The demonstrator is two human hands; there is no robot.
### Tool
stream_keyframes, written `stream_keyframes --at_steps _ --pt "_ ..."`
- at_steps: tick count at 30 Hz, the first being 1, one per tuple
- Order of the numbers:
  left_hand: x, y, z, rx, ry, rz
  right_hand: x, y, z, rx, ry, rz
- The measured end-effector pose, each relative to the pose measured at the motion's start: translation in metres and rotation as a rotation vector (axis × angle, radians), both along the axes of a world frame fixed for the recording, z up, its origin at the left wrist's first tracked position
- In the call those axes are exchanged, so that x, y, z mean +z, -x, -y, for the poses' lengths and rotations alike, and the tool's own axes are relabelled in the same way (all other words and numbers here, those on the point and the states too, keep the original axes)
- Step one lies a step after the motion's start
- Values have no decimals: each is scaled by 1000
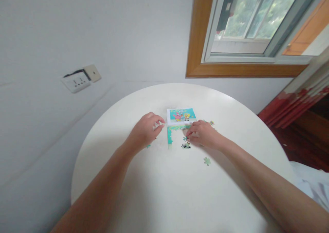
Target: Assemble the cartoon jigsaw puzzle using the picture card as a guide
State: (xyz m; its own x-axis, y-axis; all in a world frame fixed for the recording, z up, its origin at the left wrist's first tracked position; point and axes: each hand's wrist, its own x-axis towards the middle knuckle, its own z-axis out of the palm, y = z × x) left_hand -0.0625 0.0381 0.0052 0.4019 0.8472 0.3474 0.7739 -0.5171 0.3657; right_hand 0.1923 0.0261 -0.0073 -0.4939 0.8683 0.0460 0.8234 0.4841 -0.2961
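Note:
A partly assembled jigsaw puzzle [169, 136] lies on the table, with joined green-blue pieces along its top and left sides. Just left of it hovers my left hand [146, 131], thumb and forefinger slightly apart with nothing visible between them. My right hand [204, 134] has its fingertips closed on a small puzzle piece [185, 139] inside the puzzle's outline; the fingers partly hide it. Right below sits a dark-and-white cluster of puzzle pieces [186, 145]. Behind the puzzle lies a picture card [182, 115] showing a pink and a yellow cartoon figure.
A loose light green puzzle piece [207, 161] lies nearer me on the right. More pieces [211, 122] lie beyond my right hand, and a small one [148, 146] is under my left. The round white table [164, 198] meets a wall with a socket [77, 81] and a window [246, 51].

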Motion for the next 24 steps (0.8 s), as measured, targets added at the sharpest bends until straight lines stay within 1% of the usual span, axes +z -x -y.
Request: stream_keyframes --at_steps 5,11,15,18,21,24 --pt "5 13 -4 61 -16 30 -2 3 -1 -46 61 -116" --pt "11 28 -6 165 -28 94 -9 9 0 -85 187 -297" --pt "11 43 -10 224 -51 111 -10 4 -2 -74 208 -368" --pt "8 56 -12 300 3 77 -8 3 -12 -55 198 -416" --pt "5 66 -13 385 103 -29 -3 17 -25 -25 197 -427" --pt "1 71 -11 437 166 -114 1 48 -37 37 206 -410"
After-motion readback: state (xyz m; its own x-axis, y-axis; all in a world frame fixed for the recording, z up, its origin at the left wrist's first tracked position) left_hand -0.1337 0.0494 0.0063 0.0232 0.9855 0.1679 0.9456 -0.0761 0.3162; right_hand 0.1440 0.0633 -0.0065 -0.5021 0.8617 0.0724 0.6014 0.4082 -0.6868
